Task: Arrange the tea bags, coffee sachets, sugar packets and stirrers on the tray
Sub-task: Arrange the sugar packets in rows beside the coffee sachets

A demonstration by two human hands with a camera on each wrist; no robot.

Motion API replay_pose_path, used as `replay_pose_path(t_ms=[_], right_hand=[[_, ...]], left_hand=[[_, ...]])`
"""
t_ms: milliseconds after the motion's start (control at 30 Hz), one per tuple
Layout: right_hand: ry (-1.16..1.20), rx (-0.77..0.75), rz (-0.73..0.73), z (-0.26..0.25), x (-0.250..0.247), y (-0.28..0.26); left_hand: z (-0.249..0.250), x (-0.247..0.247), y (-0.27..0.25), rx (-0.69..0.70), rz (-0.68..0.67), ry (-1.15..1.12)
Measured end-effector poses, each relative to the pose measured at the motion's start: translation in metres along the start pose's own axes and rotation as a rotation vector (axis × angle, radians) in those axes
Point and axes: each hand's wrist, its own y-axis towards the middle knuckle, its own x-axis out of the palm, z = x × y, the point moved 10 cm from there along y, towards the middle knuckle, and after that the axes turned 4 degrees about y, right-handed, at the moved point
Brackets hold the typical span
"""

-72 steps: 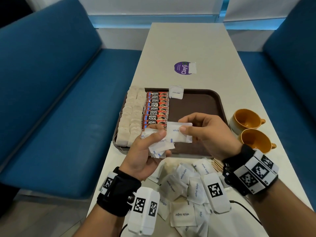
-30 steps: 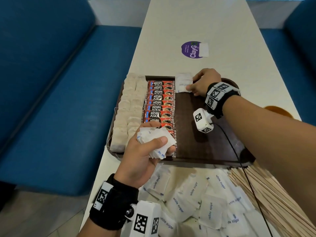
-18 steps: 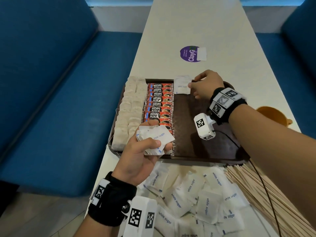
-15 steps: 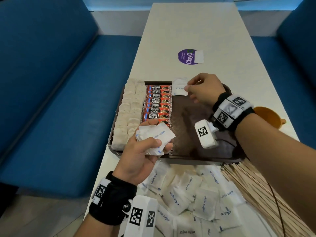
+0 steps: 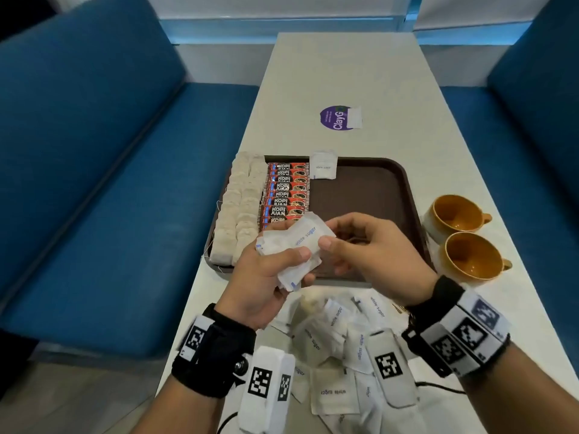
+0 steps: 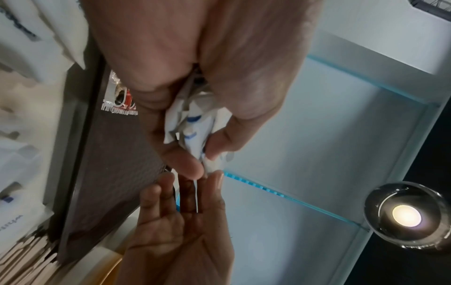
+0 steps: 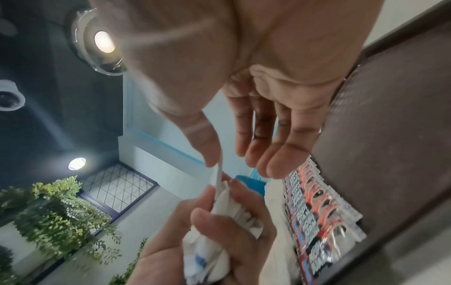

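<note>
The left hand [image 5: 266, 277] is clenched round a crumpled wad of sugar packets [image 5: 289, 245]. The right hand [image 5: 369, 249] pinches the top packet's corner between thumb and forefinger, its other fingers loose. Both are above the tray's near edge.

Risk, as I judge it: the wad is fanned and slick, so peeling one off could drag a second loose, or drop it onto the coffee sachets [image 5: 286, 192] and knock that row askew.

The brown tray [image 5: 369, 195] is a rounded rectangle with a textured floor. Soft off-white tea bags [image 5: 239, 211] run along its left edge, glossy red sachets lie beside them, and one flat sugar packet [image 5: 323, 166] sits at its far edge. Loose packets [image 5: 335, 336] are heaped at the tabletop's near edge. Thin wooden stirrers [image 6: 26, 258] lie there too.
</note>
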Motion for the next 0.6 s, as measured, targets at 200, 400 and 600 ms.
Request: replay_pose_path(t_ms=[200, 400, 600], right_hand=[[0.217, -0.001, 0.003, 0.012, 0.010, -0.010], [0.273, 0.055, -0.034, 0.025, 0.018, -0.011], [0.315, 0.099, -0.003, 0.030, 0.016, -0.008]], left_hand=[[0.001, -0.006, -0.005, 0.019, 0.061, 0.062], [0.004, -0.012, -0.006, 0.031, 0.130, 0.102], [0.005, -0.016, -0.005, 0.032, 0.146, 0.094]])
